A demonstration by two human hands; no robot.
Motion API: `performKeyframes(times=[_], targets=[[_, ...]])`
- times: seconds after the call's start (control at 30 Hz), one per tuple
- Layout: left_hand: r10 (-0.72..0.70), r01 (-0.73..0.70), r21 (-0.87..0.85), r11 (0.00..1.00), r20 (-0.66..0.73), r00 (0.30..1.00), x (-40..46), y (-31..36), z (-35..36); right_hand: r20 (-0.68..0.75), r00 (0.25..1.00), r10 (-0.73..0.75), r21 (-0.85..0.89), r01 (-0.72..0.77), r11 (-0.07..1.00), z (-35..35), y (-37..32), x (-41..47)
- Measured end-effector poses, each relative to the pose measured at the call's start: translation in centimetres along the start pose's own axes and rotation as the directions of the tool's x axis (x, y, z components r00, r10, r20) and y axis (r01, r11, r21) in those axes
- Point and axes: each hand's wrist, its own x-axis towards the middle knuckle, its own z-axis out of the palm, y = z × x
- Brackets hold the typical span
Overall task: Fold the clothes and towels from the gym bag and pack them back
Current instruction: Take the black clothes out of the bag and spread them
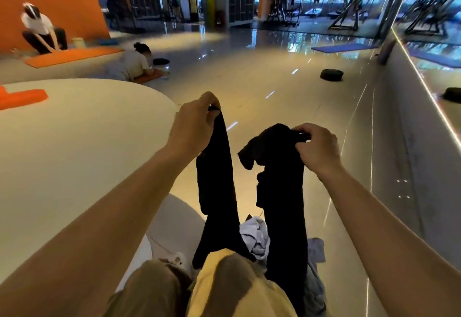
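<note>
While hanging lengthwise toward the lap, limp black fabric garment [217,179], perhaps trousers, pinched by left hand [193,127] and right hand [318,148], held apart.

A black garment [282,192] hangs in two long limp strands, one pinched at its top edge by the left hand [193,127], the other bunched in the right hand [318,148]. Below and between the hands, a crumpled pale grey cloth [255,238] lies just behind the strands.
</note>
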Motion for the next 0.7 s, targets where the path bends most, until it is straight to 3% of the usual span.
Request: performKeyframes(times=[0.13,0.3,0.37,0.47,0.57,0.7], targets=[[0.048,-0.044,0.031,0.999,-0.139,0.989,2.7,-1.1,-6.0,-0.03,0.998,-0.061,0.131,0.065,0.989,0.4,-7.8,1.7],[-0.014,0.008,-0.019,1.0,-0.336,0.942,6.6,-3.5,-17.2,-0.059,0.955,-0.291,0.296,0.295,0.908,2.3,-23.3,3.1],[-0.078,0.044,-0.084,0.995,-0.458,0.886,6.7,-5.2,-22.5,-0.075,0.916,-0.395,0.341,0.396,0.853,3.2,-29.5,2.2],[-0.106,0.118,-0.025,0.993,-0.647,0.755,5.0,-9.1,-29.7,-0.069,0.853,-0.518,0.396,0.5,0.771,5.2,-37.5,-0.4],[-0.151,0.237,0.023,0.971,-0.712,0.685,0.8,-13.8,-34.7,0.01,0.8,-0.6,0.468,0.526,0.71,9.1,-43.3,-3.6],[-0.314,0.469,-0.006,0.883,-0.75,0.582,-6.1,-20.5,-39.2,0.104,0.709,-0.697,0.582,0.525,0.621,14.4,-48.3,-9.7]])
